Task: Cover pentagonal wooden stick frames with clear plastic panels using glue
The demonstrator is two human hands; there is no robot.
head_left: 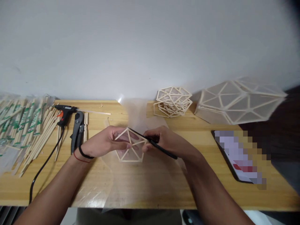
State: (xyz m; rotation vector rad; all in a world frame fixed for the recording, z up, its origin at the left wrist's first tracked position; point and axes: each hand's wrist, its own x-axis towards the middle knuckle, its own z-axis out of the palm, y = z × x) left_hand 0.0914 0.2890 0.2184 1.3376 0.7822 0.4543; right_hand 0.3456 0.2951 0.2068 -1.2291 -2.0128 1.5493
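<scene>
Wooden table (198, 140); translucent sheet (145, 187) lies over its middle. Big covered stick structure (243, 98) back right, stacked small frames (173, 101) just left of it. Left hand (109, 144) pinches five-sided stick frame (132, 144) above sheet. Right hand (168, 140) grips slim black tool (164, 150) along frame's upper-right edge, fingertips at frame's right corner.

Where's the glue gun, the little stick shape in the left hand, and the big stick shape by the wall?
Glue gun (66, 109): head view, on its black body.
Little stick shape (134, 144): head view, on a stick near its middle.
Big stick shape (239, 106): head view, on its pale covering.
</scene>
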